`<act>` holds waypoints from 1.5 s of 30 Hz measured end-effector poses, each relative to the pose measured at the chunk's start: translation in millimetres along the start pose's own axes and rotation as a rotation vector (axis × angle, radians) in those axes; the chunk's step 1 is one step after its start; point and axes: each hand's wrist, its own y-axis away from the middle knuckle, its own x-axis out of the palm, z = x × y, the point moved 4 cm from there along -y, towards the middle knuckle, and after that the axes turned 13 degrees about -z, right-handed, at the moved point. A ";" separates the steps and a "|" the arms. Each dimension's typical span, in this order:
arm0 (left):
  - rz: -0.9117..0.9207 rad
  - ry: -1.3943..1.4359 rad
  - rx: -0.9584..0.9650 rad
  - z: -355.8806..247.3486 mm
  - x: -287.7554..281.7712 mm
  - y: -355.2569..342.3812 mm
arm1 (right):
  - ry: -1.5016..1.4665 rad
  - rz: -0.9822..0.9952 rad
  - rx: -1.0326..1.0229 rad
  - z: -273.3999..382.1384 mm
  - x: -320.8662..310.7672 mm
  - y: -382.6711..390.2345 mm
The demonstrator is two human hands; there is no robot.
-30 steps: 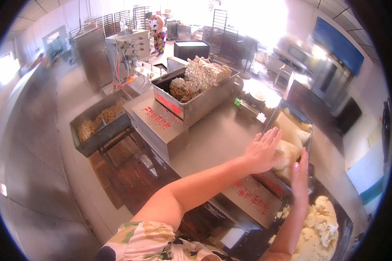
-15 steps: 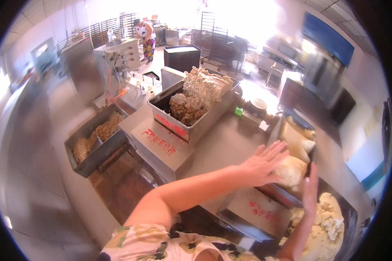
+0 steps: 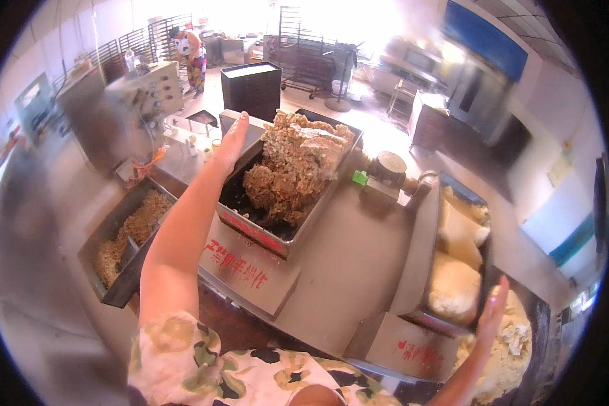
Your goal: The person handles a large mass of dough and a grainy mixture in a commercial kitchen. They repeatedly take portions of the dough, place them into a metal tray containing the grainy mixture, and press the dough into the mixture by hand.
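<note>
My left hand (image 3: pixel 234 139), fingers stretched out and nothing in it, is at the left rim of a metal hopper (image 3: pixel 303 233); whether it touches the rim I cannot tell. Inside that hopper is a tall heap of brown, crumbly filling (image 3: pixel 277 183). Over on the right, my right hand (image 3: pixel 492 312) is seen edge-on with straight fingers, also holding nothing. It is beside a second metal hopper (image 3: pixel 413 271), which contains smooth pale yellow dough (image 3: pixel 455 284). A large rough mass of yellow dough (image 3: pixel 511 352) lies just beyond that hand, partly hidden by it.
A divided metal trough (image 3: pixel 101 287) of loose brown crumbs stands at the left. Between the hoppers is a machine top with a small motor-like part (image 3: pixel 390 166) and a green block (image 3: pixel 360 178). Farther back are a control box (image 3: pixel 157 89), a dark bin (image 3: pixel 252 91) and a person (image 3: pixel 195 61).
My left hand has swung from above the dough hopper on the right over to the left hopper's rim. My right hand has moved slightly down and right. The view has shifted.
</note>
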 end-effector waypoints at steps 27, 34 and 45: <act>0.556 0.057 -0.202 51.7 132.1 -157.1 | -1.052 0.088 0.498 310.0 264.7 -103.9; 0.580 0.005 -0.149 48.5 121.6 -150.0 | -0.872 0.240 0.732 276.3 417.7 -170.9; 0.546 0.082 -0.073 33.7 112.6 -119.7 | -0.356 0.600 0.428 298.1 437.4 -179.9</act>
